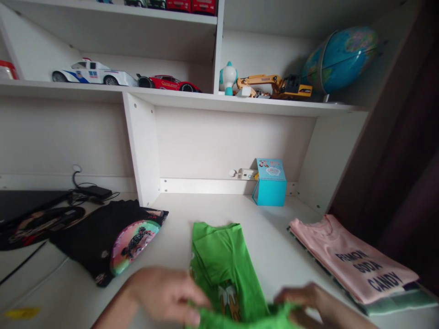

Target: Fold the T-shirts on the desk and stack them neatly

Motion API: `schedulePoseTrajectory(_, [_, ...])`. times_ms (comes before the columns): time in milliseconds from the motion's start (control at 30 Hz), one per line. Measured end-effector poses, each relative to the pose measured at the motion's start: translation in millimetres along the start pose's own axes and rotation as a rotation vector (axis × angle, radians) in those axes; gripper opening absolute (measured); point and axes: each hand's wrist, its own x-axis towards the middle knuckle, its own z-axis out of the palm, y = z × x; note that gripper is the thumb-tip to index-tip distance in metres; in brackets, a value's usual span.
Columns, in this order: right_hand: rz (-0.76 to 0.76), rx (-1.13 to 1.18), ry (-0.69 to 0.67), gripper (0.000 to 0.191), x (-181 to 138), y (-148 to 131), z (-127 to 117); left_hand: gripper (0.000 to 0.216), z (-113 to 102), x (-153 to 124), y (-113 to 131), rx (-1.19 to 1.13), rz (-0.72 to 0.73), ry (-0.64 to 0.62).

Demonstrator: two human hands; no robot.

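We have the green shirt (222, 246) lying in front of us on the white desk (274, 256), near the middle, with its long axis running from our side toward the back panel and its far end leaning a little to the left. The far end lies flat and narrow, while the near end is raised in a bunched edge between our hands; we cannot tell which end is the collar. A brown and white print shows near the lifted part. Our left hand (169, 294) pinches the near edge between thumb and fingers, and our right hand (305, 299), blurred, has its fingers curled onto the same edge at the other side. To our right, well apart from the green shirt, a folded pink shirt (343, 242) with dark lettering lies on other folded cloth (404, 300), slanting toward us. To our left a black garment (92, 240) with a round colourful print lies near a black adapter (96, 191) and its cable. At the back of the desk a blue calendar (270, 194) stands upright beside a white socket strip (247, 174). Above, the white shelves (171, 96) hold a white toy car (92, 73), a red toy car (168, 83), a yellow toy excavator (291, 87) and a tilted globe (346, 57).
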Motion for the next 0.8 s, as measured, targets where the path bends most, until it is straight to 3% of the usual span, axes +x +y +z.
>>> schedulePoseTrajectory(33, [-0.01,0.036,-0.05,0.025,27,2,-5,0.034,-21,18,-6,-0.105,-0.02,-0.004])
schedulePoseTrajectory(67, [0.036,0.148,-0.126,0.024,55,6,-7,0.033,-39,37,-15,-0.184,-0.067,0.098])
schedulePoseTrajectory(133, [0.127,0.275,-0.15,0.021,108,17,2,0.032,-65,73,-38,-0.31,-0.185,0.225])
schedulePoseTrajectory(267, [0.213,0.238,-0.115,0.013,171,44,40,0.035,-78,110,-86,-0.309,-0.276,0.275])
schedulePoseTrajectory(600, [0.284,-0.05,0.121,0.018,191,72,81,0.032,-83,118,-131,-0.089,-0.315,0.365])
schedulePoseTrajectory(800, [0.27,-0.095,0.193,0.015,189,77,97,0.024,-74,134,-141,0.029,-0.353,0.43])
